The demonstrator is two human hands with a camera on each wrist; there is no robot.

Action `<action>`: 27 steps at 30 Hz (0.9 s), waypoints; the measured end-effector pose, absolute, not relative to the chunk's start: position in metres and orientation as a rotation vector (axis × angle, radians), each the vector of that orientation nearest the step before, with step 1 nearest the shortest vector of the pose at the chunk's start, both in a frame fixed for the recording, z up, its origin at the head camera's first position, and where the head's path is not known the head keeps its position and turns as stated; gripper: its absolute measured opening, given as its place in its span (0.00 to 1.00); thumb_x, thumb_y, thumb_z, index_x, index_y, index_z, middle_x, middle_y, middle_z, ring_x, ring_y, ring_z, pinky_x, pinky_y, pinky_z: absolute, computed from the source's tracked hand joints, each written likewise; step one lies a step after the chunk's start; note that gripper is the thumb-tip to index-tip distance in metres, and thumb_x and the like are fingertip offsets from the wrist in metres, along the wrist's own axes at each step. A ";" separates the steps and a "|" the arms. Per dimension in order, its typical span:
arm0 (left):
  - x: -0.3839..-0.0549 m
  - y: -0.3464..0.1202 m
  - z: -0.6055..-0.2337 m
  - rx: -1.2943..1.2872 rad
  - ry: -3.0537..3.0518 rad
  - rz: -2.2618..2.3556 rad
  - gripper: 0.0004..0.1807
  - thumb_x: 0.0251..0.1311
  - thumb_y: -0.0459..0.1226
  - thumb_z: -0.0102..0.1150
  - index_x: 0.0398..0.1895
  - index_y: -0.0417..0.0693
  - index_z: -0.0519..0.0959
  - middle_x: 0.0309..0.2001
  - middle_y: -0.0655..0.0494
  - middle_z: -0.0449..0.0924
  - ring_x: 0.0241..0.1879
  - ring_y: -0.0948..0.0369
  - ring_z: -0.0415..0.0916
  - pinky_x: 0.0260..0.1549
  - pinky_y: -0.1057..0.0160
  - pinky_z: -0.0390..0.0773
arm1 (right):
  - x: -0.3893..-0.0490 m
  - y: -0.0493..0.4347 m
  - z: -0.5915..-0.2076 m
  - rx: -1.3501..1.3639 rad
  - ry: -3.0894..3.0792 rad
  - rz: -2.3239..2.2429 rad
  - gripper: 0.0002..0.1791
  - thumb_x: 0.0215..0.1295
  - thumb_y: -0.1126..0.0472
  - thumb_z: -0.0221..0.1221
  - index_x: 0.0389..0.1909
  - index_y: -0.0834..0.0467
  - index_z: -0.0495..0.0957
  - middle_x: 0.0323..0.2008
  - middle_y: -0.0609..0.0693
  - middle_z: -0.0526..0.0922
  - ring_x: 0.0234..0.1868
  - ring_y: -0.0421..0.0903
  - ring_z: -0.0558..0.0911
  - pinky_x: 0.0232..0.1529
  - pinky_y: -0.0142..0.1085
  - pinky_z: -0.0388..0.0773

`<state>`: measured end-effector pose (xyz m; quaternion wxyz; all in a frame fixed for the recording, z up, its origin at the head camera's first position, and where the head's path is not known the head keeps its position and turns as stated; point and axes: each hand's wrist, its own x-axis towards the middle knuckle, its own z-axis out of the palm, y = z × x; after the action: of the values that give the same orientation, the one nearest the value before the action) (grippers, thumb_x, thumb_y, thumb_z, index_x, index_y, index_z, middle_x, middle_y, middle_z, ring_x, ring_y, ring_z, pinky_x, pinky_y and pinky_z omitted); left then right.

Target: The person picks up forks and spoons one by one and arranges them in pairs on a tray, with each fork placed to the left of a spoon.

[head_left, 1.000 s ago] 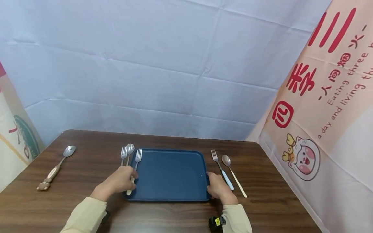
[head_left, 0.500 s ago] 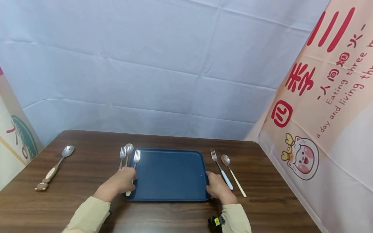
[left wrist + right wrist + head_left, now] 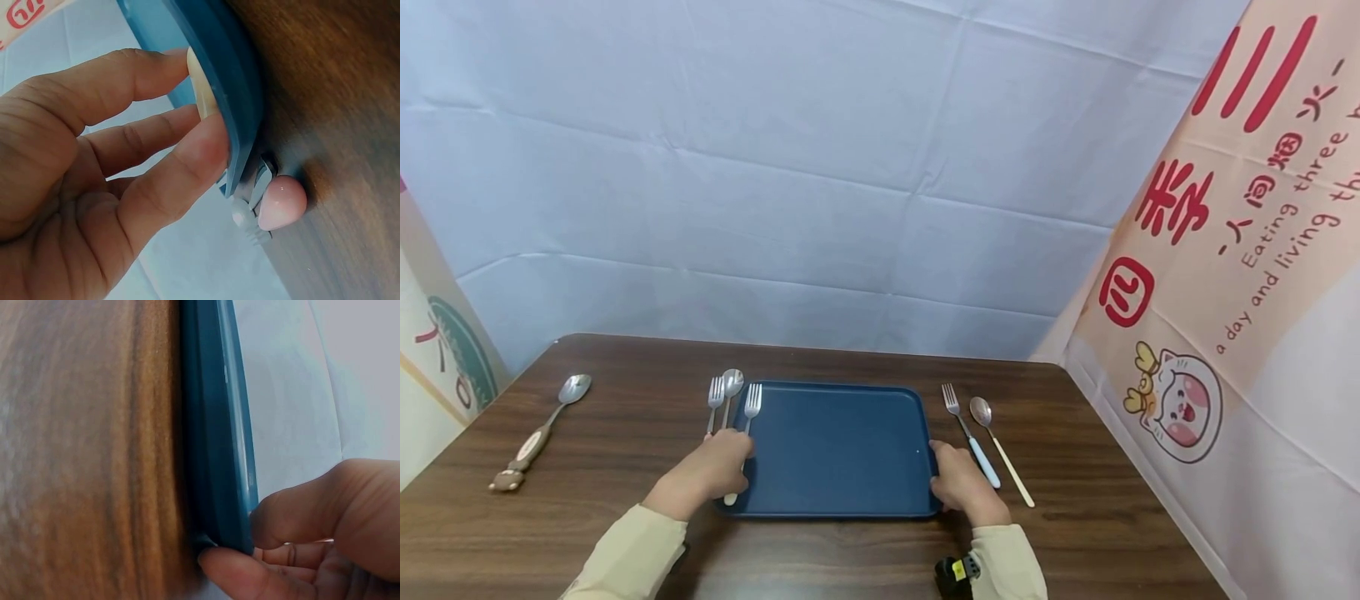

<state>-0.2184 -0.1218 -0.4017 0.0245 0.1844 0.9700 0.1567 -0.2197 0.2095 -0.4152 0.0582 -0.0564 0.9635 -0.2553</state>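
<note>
A dark blue tray (image 3: 842, 450) lies on the brown table. Over its left edge lies a fork (image 3: 752, 403), tines pointing away, its cream handle (image 3: 202, 90) between the fingers of my left hand (image 3: 711, 467). Those fingertips are right at the tray's rim. My right hand (image 3: 964, 482) pinches the tray's right rim near the front corner, thumb on top and a finger underneath, as the right wrist view shows. Just left of the tray lie another fork (image 3: 716, 392) and a spoon (image 3: 733, 383); my left hand hides their handles in the head view.
To the tray's right lie a fork with a light blue handle (image 3: 983, 462) and a spoon with a cream handle (image 3: 1015, 473). Far left is a spoon with a brown figure-ended handle (image 3: 532, 444). A pink handle end (image 3: 282, 203) shows beside the tray. White cloth (image 3: 775, 167) hangs behind.
My left forearm has shifted slightly to the right, the hand staying at the fork's handle. My right hand and the tray look unmoved; the head view has moved a little.
</note>
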 end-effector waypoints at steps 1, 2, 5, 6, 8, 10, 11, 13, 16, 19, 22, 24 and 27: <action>-0.218 -0.122 -0.401 0.570 2.999 0.486 0.09 0.36 0.24 0.64 0.17 0.42 0.74 0.19 0.55 0.66 0.24 0.57 0.61 0.35 0.48 0.67 | -0.220 0.210 -0.415 -0.174 2.922 -0.773 0.29 0.55 0.78 0.52 0.60 0.75 0.61 0.45 0.73 0.75 0.09 0.42 0.74 0.11 0.34 0.71; -0.218 -0.122 -0.401 0.570 2.998 0.488 0.09 0.36 0.24 0.64 0.17 0.42 0.74 0.18 0.56 0.66 0.24 0.58 0.61 0.35 0.48 0.67 | -0.220 0.209 -0.415 -0.175 2.923 -0.773 0.29 0.55 0.78 0.52 0.60 0.75 0.61 0.45 0.73 0.74 0.09 0.42 0.74 0.11 0.33 0.71; -0.218 -0.123 -0.400 0.575 2.994 0.503 0.08 0.36 0.24 0.65 0.18 0.41 0.75 0.19 0.55 0.67 0.24 0.57 0.62 0.35 0.48 0.67 | -0.220 0.209 -0.415 -0.178 2.925 -0.772 0.29 0.55 0.78 0.52 0.60 0.75 0.61 0.45 0.73 0.75 0.09 0.42 0.74 0.11 0.34 0.71; -0.218 -0.123 -0.399 0.573 2.993 0.512 0.08 0.36 0.25 0.66 0.20 0.40 0.76 0.19 0.55 0.68 0.24 0.57 0.63 0.34 0.49 0.67 | -0.219 0.209 -0.415 -0.177 2.924 -0.772 0.29 0.54 0.78 0.52 0.60 0.75 0.61 0.44 0.73 0.75 0.09 0.42 0.74 0.11 0.34 0.71; -0.217 -0.123 -0.398 0.566 2.988 0.531 0.09 0.38 0.28 0.68 0.25 0.36 0.78 0.23 0.51 0.71 0.27 0.56 0.65 0.33 0.50 0.69 | -0.219 0.209 -0.416 -0.174 2.923 -0.768 0.29 0.54 0.78 0.52 0.60 0.75 0.61 0.44 0.73 0.75 0.09 0.42 0.74 0.11 0.34 0.71; -0.217 -0.124 -0.397 0.551 2.985 0.559 0.15 0.40 0.31 0.70 0.33 0.33 0.79 0.29 0.47 0.73 0.29 0.55 0.68 0.31 0.52 0.72 | -0.219 0.209 -0.416 -0.169 2.923 -0.761 0.29 0.54 0.78 0.52 0.61 0.75 0.61 0.45 0.72 0.75 0.09 0.42 0.73 0.12 0.34 0.71; -0.218 -0.125 -0.397 0.551 2.988 0.567 0.17 0.41 0.32 0.70 0.36 0.32 0.79 0.32 0.45 0.73 0.30 0.55 0.69 0.30 0.53 0.73 | -0.219 0.209 -0.416 -0.167 2.924 -0.758 0.29 0.55 0.77 0.52 0.61 0.75 0.61 0.45 0.72 0.75 0.09 0.42 0.73 0.12 0.34 0.71; -0.218 -0.126 -0.395 0.550 2.994 0.577 0.21 0.43 0.34 0.71 0.41 0.32 0.78 0.37 0.42 0.73 0.31 0.54 0.70 0.28 0.56 0.75 | -0.219 0.208 -0.416 -0.169 2.928 -0.755 0.29 0.55 0.77 0.52 0.61 0.75 0.61 0.44 0.72 0.75 0.09 0.42 0.73 0.11 0.34 0.71; -0.217 -0.128 -0.392 0.579 3.015 0.555 0.21 0.44 0.35 0.71 0.43 0.36 0.79 0.40 0.42 0.73 0.32 0.55 0.71 0.28 0.57 0.75 | -0.219 0.208 -0.415 -0.171 2.926 -0.756 0.29 0.55 0.77 0.52 0.61 0.75 0.61 0.42 0.71 0.76 0.09 0.42 0.73 0.12 0.34 0.71; -0.216 -0.131 -0.390 0.625 3.064 0.470 0.20 0.44 0.37 0.71 0.42 0.40 0.80 0.41 0.43 0.73 0.31 0.57 0.71 0.27 0.56 0.75 | -0.219 0.208 -0.415 -0.177 2.926 -0.757 0.29 0.55 0.77 0.51 0.61 0.75 0.61 0.40 0.70 0.77 0.09 0.42 0.73 0.12 0.34 0.70; -0.216 -0.134 -0.390 0.676 3.118 0.368 0.20 0.43 0.39 0.71 0.41 0.42 0.81 0.40 0.44 0.74 0.30 0.57 0.71 0.26 0.56 0.75 | -0.218 0.208 -0.415 -0.186 2.929 -0.759 0.29 0.55 0.77 0.51 0.61 0.75 0.61 0.39 0.69 0.78 0.09 0.42 0.73 0.12 0.34 0.70; -0.216 -0.136 -0.391 0.727 3.135 0.327 0.20 0.42 0.41 0.71 0.40 0.43 0.82 0.39 0.45 0.73 0.28 0.59 0.70 0.25 0.57 0.74 | -0.219 0.208 -0.415 -0.187 2.930 -0.756 0.29 0.55 0.77 0.51 0.61 0.75 0.61 0.38 0.69 0.78 0.09 0.42 0.73 0.12 0.34 0.70; -0.216 -0.138 -0.393 0.788 3.141 0.304 0.20 0.43 0.42 0.71 0.40 0.43 0.82 0.37 0.47 0.73 0.26 0.60 0.68 0.23 0.59 0.73 | -0.219 0.209 -0.416 -0.182 2.932 -0.745 0.29 0.55 0.77 0.51 0.61 0.75 0.61 0.38 0.68 0.78 0.09 0.42 0.73 0.12 0.34 0.70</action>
<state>-0.2165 -0.1381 -0.3931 -0.0555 0.2420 0.9642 0.0932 -0.2193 0.2087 -0.4158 0.0554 -0.0600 0.9659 -0.2456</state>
